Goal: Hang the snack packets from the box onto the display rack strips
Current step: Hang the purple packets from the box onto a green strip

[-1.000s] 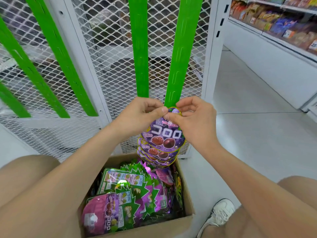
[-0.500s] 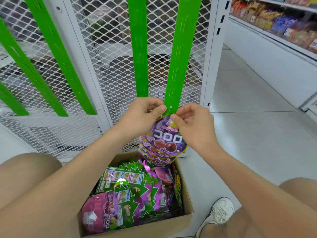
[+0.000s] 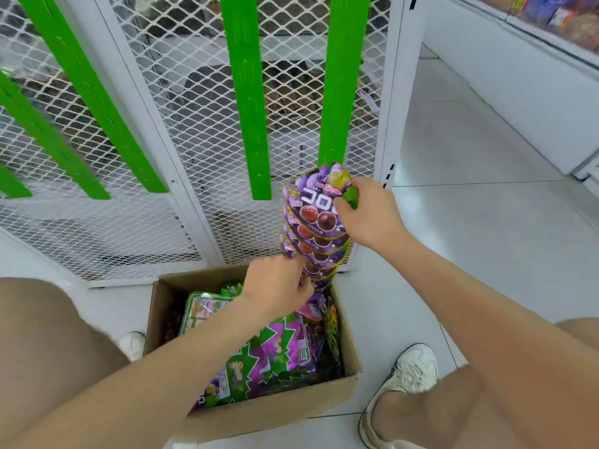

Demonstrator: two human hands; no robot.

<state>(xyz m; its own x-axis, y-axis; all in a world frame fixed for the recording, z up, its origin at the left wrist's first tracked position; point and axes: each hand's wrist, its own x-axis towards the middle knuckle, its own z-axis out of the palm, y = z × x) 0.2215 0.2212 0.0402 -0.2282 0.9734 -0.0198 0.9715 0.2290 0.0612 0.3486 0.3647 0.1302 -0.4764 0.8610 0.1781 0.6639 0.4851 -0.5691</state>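
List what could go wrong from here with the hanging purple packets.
1. The right hand pinches the edge of the top purple foil snack packet on the slotted green plastic strip; a sideways pull might unhook it.
2. The left hand is at the lowest hanging packets; a tug could drop them into the open cardboard box.

Left hand (image 3: 278, 283) and right hand (image 3: 366, 215) hold packets (image 3: 316, 209) at green strip (image 3: 343, 76).

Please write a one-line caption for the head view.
Right hand holds purple packets hung on a green strip; left hand touches the lowest.
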